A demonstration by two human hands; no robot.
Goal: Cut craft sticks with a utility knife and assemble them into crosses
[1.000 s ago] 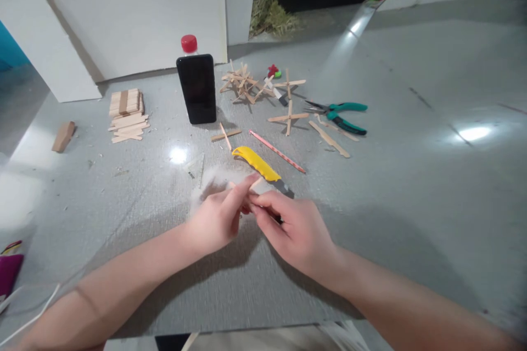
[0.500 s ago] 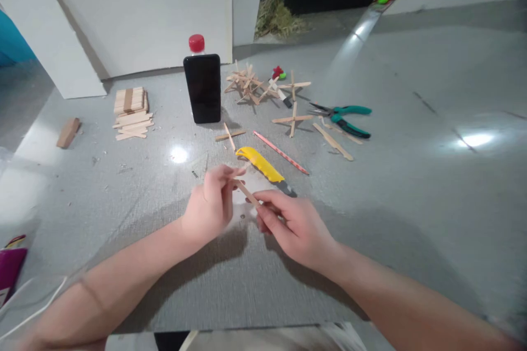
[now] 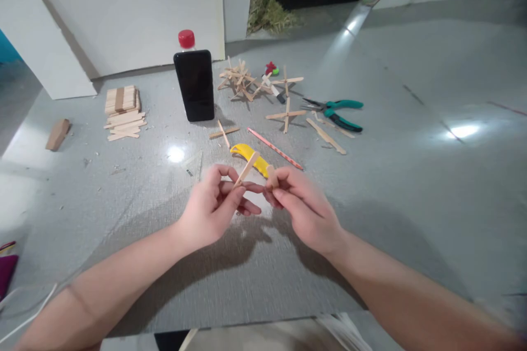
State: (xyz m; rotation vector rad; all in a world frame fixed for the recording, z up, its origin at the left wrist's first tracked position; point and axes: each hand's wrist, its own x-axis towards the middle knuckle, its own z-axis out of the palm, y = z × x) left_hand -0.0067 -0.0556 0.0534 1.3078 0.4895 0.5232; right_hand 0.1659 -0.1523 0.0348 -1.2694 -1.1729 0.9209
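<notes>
Both hands meet above the grey table (image 3: 411,186). My left hand (image 3: 214,205) pinches a pale wooden craft stick (image 3: 247,169) that tilts up to the right. My right hand (image 3: 302,205) pinches a second, shorter wooden stick piece (image 3: 272,174) beside it; the two pieces almost touch. Just behind the fingers lies a yellow utility knife (image 3: 252,157) and a pink pencil (image 3: 275,148).
A black phone (image 3: 194,85) leans on a red-capped bottle (image 3: 186,39). A stack of craft sticks (image 3: 122,111) lies at the left, a wooden block (image 3: 57,134) farther left. Several glued stick crosses (image 3: 247,81) and teal pliers (image 3: 340,112) lie behind.
The hands rose from the table and came together. The left hand turned its stick upright; the right hand's stick, held low and slanted before, is now pinched near its fingertips.
</notes>
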